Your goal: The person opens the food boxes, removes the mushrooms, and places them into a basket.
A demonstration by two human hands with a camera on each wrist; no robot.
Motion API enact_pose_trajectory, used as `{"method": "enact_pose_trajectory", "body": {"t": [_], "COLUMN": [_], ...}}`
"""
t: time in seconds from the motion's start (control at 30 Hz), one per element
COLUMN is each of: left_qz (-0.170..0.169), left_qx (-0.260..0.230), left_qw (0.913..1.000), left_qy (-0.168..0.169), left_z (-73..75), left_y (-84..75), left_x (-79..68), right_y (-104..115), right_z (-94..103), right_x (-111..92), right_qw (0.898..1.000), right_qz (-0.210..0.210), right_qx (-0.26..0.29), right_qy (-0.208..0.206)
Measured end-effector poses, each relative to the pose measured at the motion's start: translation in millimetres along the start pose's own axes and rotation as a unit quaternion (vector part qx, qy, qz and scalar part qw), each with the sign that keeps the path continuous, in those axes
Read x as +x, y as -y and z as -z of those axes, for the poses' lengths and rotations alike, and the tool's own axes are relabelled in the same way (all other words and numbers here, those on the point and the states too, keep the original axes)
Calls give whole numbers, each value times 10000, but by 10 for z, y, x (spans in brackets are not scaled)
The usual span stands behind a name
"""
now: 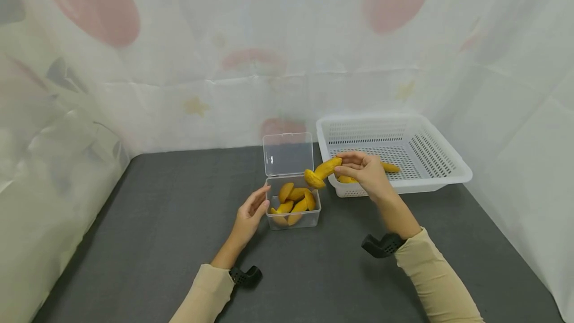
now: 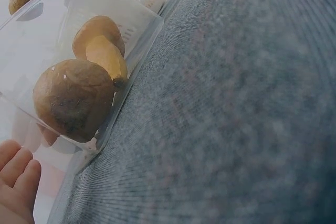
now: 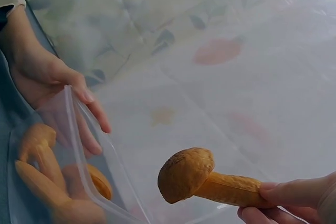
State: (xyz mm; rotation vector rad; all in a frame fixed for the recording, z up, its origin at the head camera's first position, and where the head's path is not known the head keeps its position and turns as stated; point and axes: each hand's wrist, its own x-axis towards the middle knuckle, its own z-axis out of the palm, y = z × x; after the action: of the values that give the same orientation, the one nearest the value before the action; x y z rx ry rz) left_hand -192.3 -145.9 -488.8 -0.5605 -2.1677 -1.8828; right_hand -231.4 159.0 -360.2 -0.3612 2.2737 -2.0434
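Note:
My right hand (image 1: 366, 173) pinches a yellow-brown mushroom (image 1: 324, 172) by the end of its stem, cap pointing left, above the right rim of a clear plastic box (image 1: 305, 220). In the right wrist view the held mushroom (image 3: 210, 179) shows a wrinkled cap, with thumb and fingertips at the stem end. Several similar mushrooms (image 1: 298, 207) lie inside the box. My left hand (image 1: 249, 216) rests against the box's left side, its fingers fairly straight; the right wrist view shows this left hand (image 3: 47, 77) at the box wall. The box's lid (image 1: 288, 154) stands raised at the back.
A white perforated basket (image 1: 448, 176) stands at the right rear, with a few yellow mushrooms (image 1: 390, 167) in it, partly hidden behind my right hand. A dark grey cloth (image 1: 179, 228) covers the table. Pale printed curtains (image 1: 251, 39) hang behind and at both sides.

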Motion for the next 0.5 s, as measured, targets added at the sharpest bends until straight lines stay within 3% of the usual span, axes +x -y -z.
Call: {"method": "enact_pose_trajectory", "body": {"t": [0.2, 0.5], "left_qz": [-372, 41], "left_qx": [-20, -39], "left_qw": [9993, 10000], "left_qy": [-43, 27], "left_z": [-8, 6], "left_y": [31, -17], "left_x": [-1, 3], "right_y": [27, 23], "right_z": [136, 316], "right_x": [-7, -12], "right_qw": [9988, 9939], "right_qz": [158, 378], "right_qx": [416, 967], "right_qy": [-198, -360]}}
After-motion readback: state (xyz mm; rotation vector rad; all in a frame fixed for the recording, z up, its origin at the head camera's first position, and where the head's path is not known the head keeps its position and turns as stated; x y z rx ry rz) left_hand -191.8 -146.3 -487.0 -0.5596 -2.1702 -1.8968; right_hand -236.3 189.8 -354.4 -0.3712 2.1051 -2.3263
